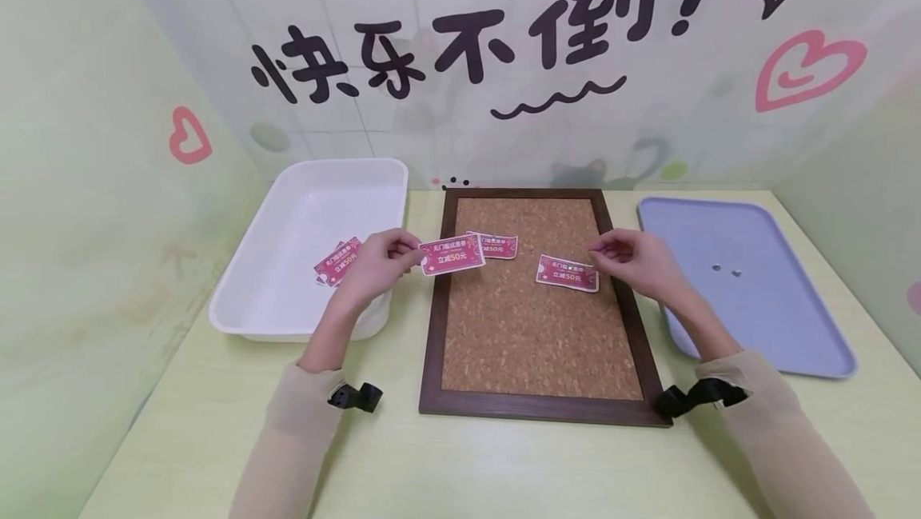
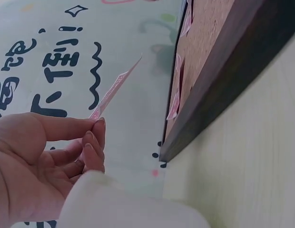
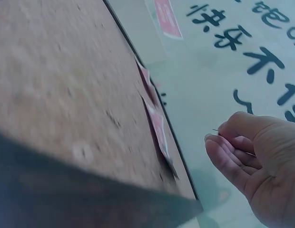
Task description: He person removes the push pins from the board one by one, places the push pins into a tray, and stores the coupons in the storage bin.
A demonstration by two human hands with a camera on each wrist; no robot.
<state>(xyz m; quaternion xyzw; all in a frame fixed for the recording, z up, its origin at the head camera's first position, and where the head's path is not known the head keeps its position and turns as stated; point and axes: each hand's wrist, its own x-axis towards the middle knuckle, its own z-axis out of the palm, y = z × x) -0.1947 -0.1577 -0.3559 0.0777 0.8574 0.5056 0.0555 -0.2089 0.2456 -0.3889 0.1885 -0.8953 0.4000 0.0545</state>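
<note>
Between thumb and fingertips, my left hand [image 1: 377, 267] pinches a pink coupon [image 1: 455, 256] above the left frame edge of a corkboard [image 1: 540, 343]. In the left wrist view that coupon [image 2: 114, 92] is seen nearly edge-on. A second coupon [image 1: 504, 247] lies against the cork, partly hidden behind the held one. A third coupon [image 1: 565, 274] sits farther right on the cork. Just beside it, my right hand [image 1: 636, 263] is raised, pinching a thumbtack; its thin point [image 3: 215, 129] sticks out past the fingertips in the right wrist view.
Left of the board stands a white plastic basin [image 1: 288, 295] with several coupons [image 1: 336, 263] in it. To the right lies a blue-purple tray [image 1: 763, 327] with two small silver tacks [image 1: 727, 270]. A printed wall [image 1: 460, 127] rises behind the table.
</note>
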